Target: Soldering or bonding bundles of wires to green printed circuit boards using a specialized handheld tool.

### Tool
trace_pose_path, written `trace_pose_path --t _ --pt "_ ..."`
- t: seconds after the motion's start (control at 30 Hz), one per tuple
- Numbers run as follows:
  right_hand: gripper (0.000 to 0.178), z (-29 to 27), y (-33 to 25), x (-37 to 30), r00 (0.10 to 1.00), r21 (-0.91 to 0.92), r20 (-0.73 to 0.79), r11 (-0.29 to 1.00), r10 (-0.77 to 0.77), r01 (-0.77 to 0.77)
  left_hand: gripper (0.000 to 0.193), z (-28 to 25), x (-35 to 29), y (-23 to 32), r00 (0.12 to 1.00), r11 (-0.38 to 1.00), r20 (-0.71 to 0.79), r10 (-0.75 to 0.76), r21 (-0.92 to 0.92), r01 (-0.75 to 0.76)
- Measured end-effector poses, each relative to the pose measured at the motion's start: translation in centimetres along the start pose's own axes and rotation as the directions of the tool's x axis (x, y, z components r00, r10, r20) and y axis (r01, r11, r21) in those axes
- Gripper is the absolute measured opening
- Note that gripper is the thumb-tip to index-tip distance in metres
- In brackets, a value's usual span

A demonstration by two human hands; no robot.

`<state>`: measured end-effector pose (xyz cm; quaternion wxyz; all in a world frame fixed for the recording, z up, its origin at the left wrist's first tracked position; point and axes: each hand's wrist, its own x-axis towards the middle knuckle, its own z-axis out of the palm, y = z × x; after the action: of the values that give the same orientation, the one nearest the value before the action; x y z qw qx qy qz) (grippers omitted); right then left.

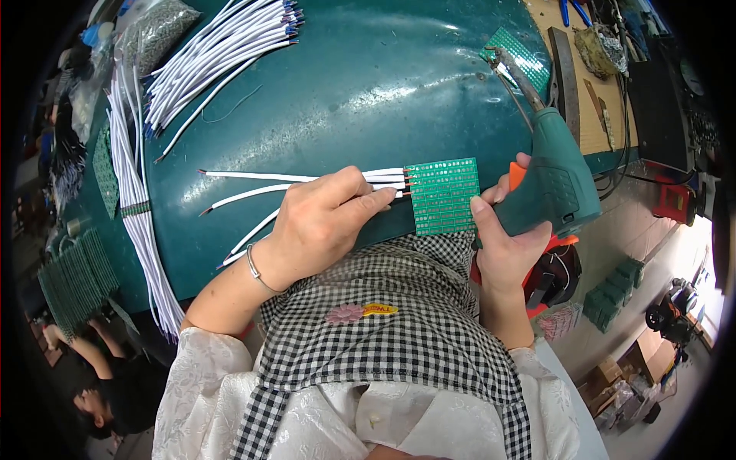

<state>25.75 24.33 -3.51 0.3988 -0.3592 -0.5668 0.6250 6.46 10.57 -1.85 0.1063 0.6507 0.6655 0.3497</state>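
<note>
Wires (307, 184) run crosswise into board (443, 196), left hand (326, 222) pinning them, right hand (510, 238) gripping soldering gun (556, 180).

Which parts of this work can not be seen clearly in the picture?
- Wire ends meeting the green board, head view: too small to tell whether joined.
- Soldering gun trigger: covered by the right hand.
- Wires under the left hand: hidden by fingers.
</note>
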Motion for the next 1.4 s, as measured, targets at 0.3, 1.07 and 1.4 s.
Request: trace_pose_path --t 0.3,1.07,1.4 --pt "0.066 0.1 0.1 0.1 1.0 -0.003 0.013 1.0 -0.014 0.014 0.029 0.2 -0.1 0.0 0.998 0.997 -0.037 0.05 0.057 -0.047" --pt "0.066 0.8 -0.8 -0.1 1.0 0.076 -0.026 0.997 -0.003 0.005 0.028 2.0 -0.8 -0.3 0.975 0.995 -0.221 -0.031 -0.102 0.009" --pt "0.067 -0.2 0.2 -0.2 0.997 0.047 0.073 0.998 0.034 -0.037 0.028 1.1 -0.3 0.3 0.984 0.986 -0.143 0.105 0.14 -0.085"
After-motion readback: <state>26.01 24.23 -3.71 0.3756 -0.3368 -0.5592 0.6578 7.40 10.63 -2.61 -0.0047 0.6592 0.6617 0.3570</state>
